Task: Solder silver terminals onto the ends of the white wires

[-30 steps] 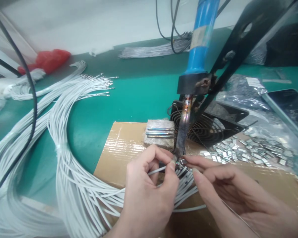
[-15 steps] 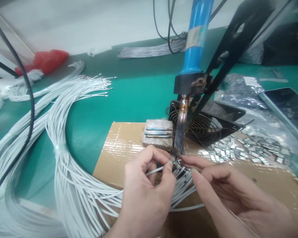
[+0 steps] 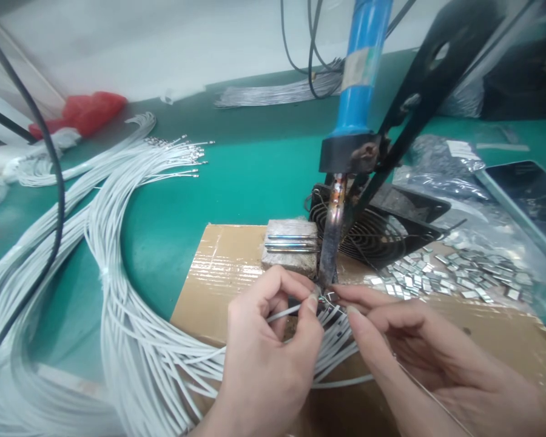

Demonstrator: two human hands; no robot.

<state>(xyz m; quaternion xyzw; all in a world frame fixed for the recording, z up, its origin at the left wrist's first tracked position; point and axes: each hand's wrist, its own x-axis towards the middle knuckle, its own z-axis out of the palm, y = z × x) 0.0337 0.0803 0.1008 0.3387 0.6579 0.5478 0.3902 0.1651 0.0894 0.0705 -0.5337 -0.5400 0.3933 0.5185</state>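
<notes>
My left hand (image 3: 273,358) is closed, thumb and forefinger pinching a white cable (image 3: 284,313) close to its end. My right hand (image 3: 428,346) pinches a thin solder wire (image 3: 430,397), which trails down across the palm. Both sets of fingertips meet just under the tip of a blue-handled soldering iron (image 3: 361,91), fixed pointing downward on a black bracket (image 3: 404,103). The exact contact at the tip is too small to make out. More white cables (image 3: 339,346) fan out beneath my hands over a cardboard sheet (image 3: 222,267).
A thick bundle of white cables (image 3: 118,291) curves along the left. Behind the iron are a grey block (image 3: 291,261) with metal strips and a black fan (image 3: 368,233). Small metal plates (image 3: 455,276) lie scattered at right, near plastic bags (image 3: 441,164). A red bag (image 3: 91,112) sits far left.
My right thumb has shifted slightly left toward the iron tip, and the solder wire shows more along the palm. The left hand has stayed almost still.
</notes>
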